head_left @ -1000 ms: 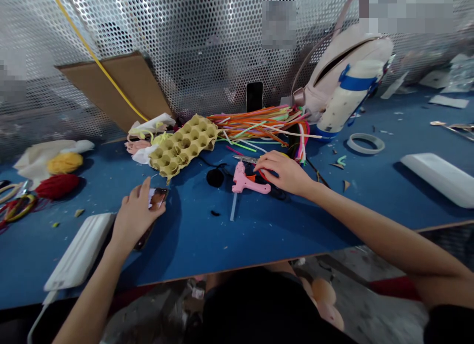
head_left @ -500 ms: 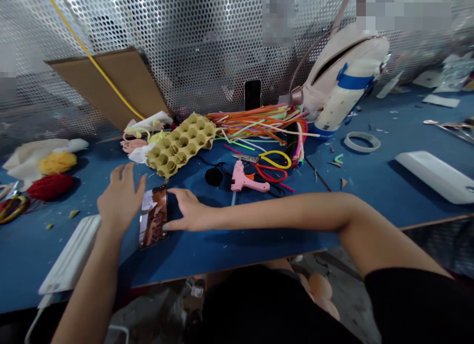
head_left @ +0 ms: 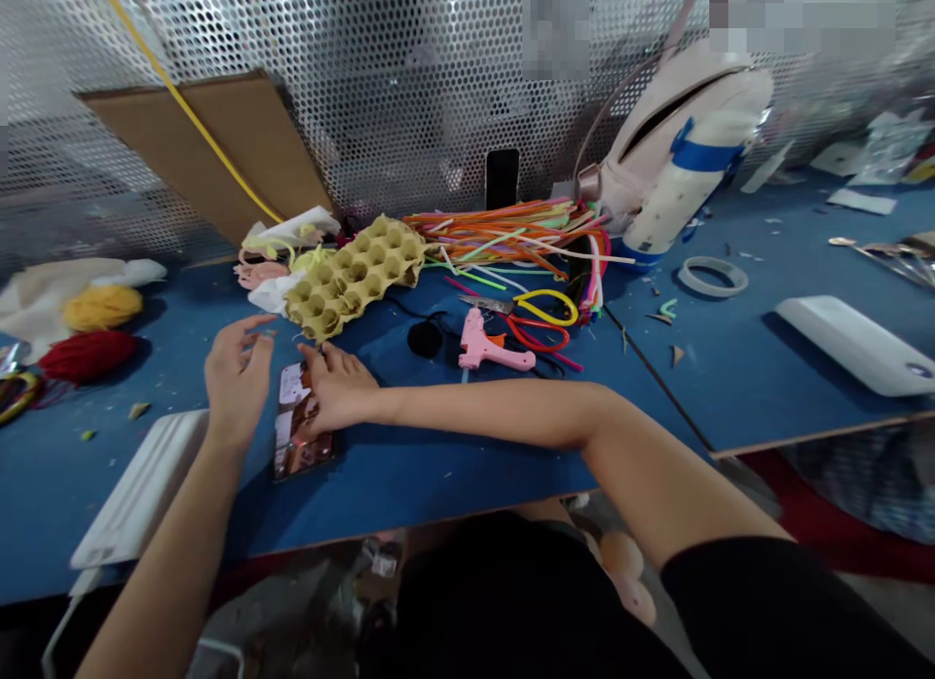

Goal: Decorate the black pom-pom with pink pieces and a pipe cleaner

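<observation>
A smartphone with a lit picture on its screen lies flat near the table's front edge. Over its right side rests my right hand, fingers spread; whether the fingertips press the glass is unclear. My left hand is just left of the phone, fingers apart and slightly curled, holding nothing. Beyond the hands sits an egg carton piece. A black pompom-like ball, a pink glue gun and scissors with yellow and red handles lie to the right.
Orange and coloured pipe cleaners are heaped at the back. A bag and a white-and-blue bottle stand behind. A tape roll and white box lie right; a white power strip and red yarn left.
My right hand has moved left, from the phone's right edge to over its screen. My left hand has shifted slightly right, its fingers more curled. The camera view has turned a little.
</observation>
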Motion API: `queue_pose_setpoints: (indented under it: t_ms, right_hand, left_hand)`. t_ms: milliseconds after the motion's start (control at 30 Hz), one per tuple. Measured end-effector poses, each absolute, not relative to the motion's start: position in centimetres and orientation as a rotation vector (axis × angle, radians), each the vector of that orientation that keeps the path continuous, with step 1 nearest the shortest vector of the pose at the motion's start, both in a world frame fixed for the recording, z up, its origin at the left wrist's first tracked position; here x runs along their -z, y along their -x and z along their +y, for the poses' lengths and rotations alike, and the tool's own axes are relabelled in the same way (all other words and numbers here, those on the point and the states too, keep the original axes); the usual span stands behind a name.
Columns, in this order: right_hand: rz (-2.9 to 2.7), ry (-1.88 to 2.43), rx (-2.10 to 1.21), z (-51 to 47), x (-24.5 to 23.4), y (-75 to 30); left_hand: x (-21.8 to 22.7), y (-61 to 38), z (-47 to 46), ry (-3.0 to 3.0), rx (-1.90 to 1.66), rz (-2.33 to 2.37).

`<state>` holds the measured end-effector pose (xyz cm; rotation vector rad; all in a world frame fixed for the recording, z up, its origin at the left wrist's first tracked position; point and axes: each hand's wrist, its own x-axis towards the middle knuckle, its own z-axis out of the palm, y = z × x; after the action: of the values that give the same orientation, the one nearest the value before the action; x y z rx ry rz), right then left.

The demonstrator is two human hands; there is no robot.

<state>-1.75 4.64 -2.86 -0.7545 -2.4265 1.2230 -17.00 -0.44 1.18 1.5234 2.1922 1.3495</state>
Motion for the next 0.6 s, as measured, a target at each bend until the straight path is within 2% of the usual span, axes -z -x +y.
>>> queue_pose_setpoints:
  t_ms: [133, 600]
  right_hand:
    - [-2.444, 0.757, -1.218, 4.9, 3.1, 2.0]
    - [-2.518, 0.766, -1.262, 5.0, 2.0, 1.3]
  left_hand:
    - [-0.5, 17.8, 0.1, -1.336, -1.511, 2.021]
    - [0.3, 18.3, 1.0, -0.986, -1.617, 1.702]
